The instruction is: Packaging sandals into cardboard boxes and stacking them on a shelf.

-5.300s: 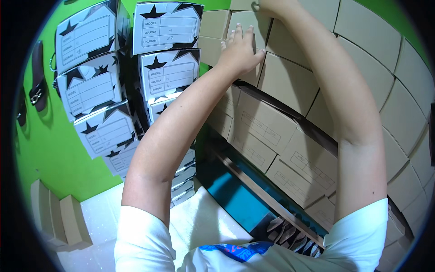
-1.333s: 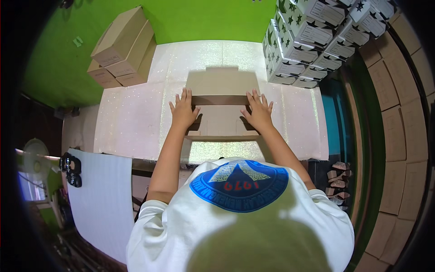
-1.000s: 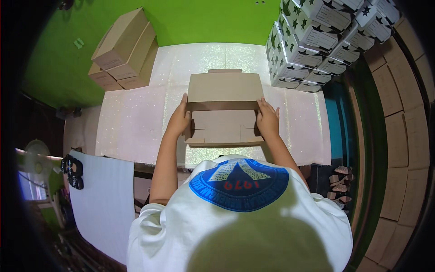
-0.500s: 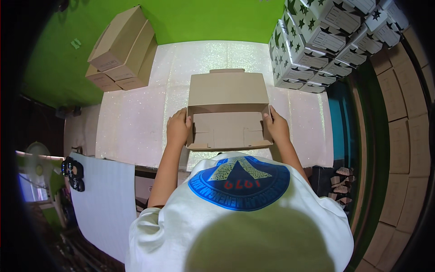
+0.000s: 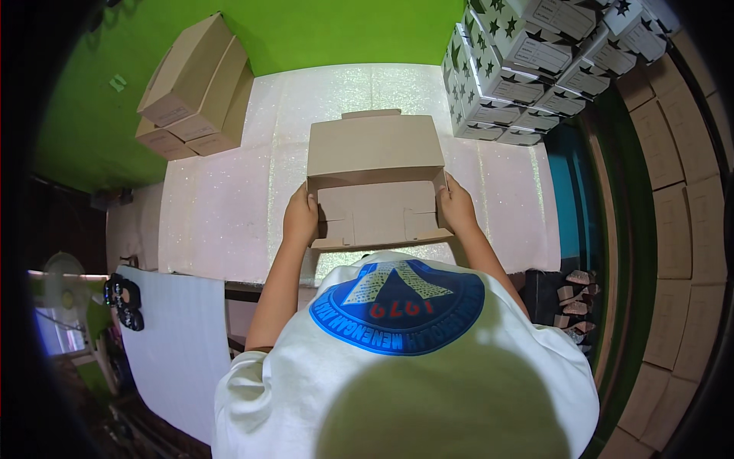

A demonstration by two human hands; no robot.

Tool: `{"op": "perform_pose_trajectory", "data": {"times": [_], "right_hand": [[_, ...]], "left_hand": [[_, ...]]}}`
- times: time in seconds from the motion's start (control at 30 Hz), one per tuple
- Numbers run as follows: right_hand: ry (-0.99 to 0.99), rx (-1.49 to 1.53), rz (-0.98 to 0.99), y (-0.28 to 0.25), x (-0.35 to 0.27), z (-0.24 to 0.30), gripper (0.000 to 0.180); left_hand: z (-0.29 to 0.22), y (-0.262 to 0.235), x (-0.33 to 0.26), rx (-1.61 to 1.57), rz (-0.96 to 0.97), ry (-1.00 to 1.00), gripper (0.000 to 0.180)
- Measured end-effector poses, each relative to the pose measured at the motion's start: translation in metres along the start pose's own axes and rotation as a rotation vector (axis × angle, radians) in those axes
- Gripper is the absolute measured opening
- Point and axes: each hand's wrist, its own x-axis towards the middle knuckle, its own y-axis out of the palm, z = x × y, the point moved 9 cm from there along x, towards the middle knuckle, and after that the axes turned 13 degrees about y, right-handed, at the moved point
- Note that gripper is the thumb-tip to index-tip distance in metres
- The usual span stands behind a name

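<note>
A brown cardboard box [image 5: 373, 203] stands in front of me, its lid [image 5: 375, 145] swung back on the far side with a narrow tuck flap on top. Its inside shows bare cardboard with slots and folded tabs near the front corners. My left hand [image 5: 301, 216] grips the box's left side wall, thumb at the rim and fingers hidden outside. On the opposite wall, my right hand [image 5: 457, 206] holds on with the thumb reaching over the inner edge.
The box is over a white glittery tabletop [image 5: 218, 206]. Closed brown boxes [image 5: 191, 84] are stacked at its far left, and white star-printed boxes [image 5: 527, 69] at its far right. A lower white surface [image 5: 176, 329] lies at the near left, holding dark sandals [image 5: 124, 300].
The view has shifted slightly, so most things appear a little further left and higher. Both hands still hold the open box by its sides.
</note>
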Motion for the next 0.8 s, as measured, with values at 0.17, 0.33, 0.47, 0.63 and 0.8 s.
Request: {"op": "perform_pose_trajectory", "data": {"times": [0.17,0.33,0.47,0.63,0.8], "right_hand": [[-0.168,-0.362,-0.416,-0.027,-0.035,0.026,0.05],[-0.484,-0.593,0.21,-0.003,-0.091,0.045,0.044],[-0.478,-0.595,0.232,0.0,-0.093,0.03,0.032],[-0.547,-0.483,0.144,0.002,-0.103,0.018,0.022],[-0.524,-0.285,0.066,-0.003,-0.108,0.013,0.021]], "left_hand": [[-0.048,-0.021,-0.031,0.504,-0.311,0.341,0.047],[-0.075,0.002,-0.068,0.578,0.159,0.494,0.046],[-0.071,0.004,-0.08,0.525,0.154,0.604,0.032],[-0.057,0.018,-0.088,0.394,0.11,0.646,0.029],[-0.063,0.014,-0.09,0.305,0.041,0.601,0.02]]}}
